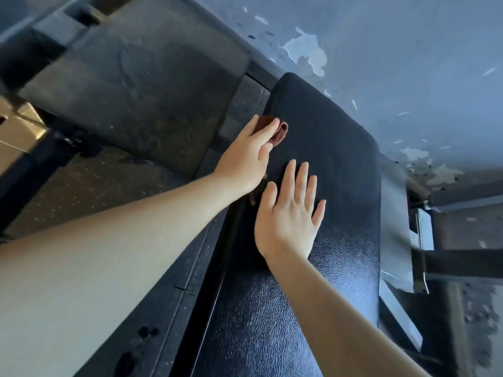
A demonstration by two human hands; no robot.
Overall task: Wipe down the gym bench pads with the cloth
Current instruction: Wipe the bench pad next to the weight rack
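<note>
Black bench pad [334, 159], textured vinyl with a pebbled grain, runs from bottom centre up to a rounded far end near the wall. Light glare on the near half, far half darker.

Left hand [245, 161] at the pad's left edge, about halfway along. Fingers nearly straight and close together, laid over a brown cloth [281, 131] and pressing it onto the pad edge. Cloth is bunched, with a rolled fold sticking out past the fingertips and a small bit hanging below the heel of the hand. Cannot tell if the thumb tucks under the cloth.

Right hand [288, 221] flat on the pad top, palm down, fingers straight and slightly spread, holding nothing. It sits just beside the left hand, nearer the camera. Both forearms bare.

Second pad [136, 91] upper left, dull grey, dusty, scuffed, set at an angle and apart from the black one, with a gap between them. Dark frame block above it, blurred.

Floor [95, 191] is dark speckled rubber matting with seams visible, a few dark spots near the bottom. Tan panel [19, 123] at the far left edge.

Wall [408, 36] behind is blue-grey, paint peeling in pale patches and flecks.

Right of the pad: metal bracket [420, 240], pale and worn, with a dark bar [462, 265] running off right and a roller [468, 195] above it
</note>
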